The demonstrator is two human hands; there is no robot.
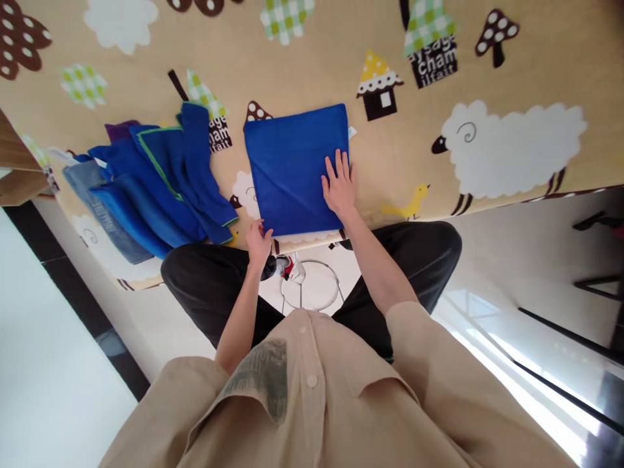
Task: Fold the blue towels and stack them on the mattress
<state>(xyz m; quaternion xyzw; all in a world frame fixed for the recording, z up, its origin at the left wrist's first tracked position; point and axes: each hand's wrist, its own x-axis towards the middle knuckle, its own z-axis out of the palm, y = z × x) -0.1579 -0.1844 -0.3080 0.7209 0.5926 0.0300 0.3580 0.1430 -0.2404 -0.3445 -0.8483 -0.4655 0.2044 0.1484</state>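
Note:
A blue cloth [292, 169] lies flat in a near-square shape on the patterned tablecloth, in front of my body. My right hand [340, 185] rests on its right side with the fingers spread. At the cloth's lower left corner is my left hand [259, 240], its thumb and fingertips at the edge and slightly apart; no cloth shows gripped between them. To the left lies a loose pile of blue cloths [146, 175], one with a green edge, with a grey-blue cloth [104, 208] at its left side and a bit of purple cloth [121, 130] behind.
The table [517, 78] is covered by a beige cloth printed with sheep, houses and trees. Its front edge runs just above my knees. Under it, a round metal stool frame [336, 286] stands between my legs. Wooden furniture [22, 162] is at the far left.

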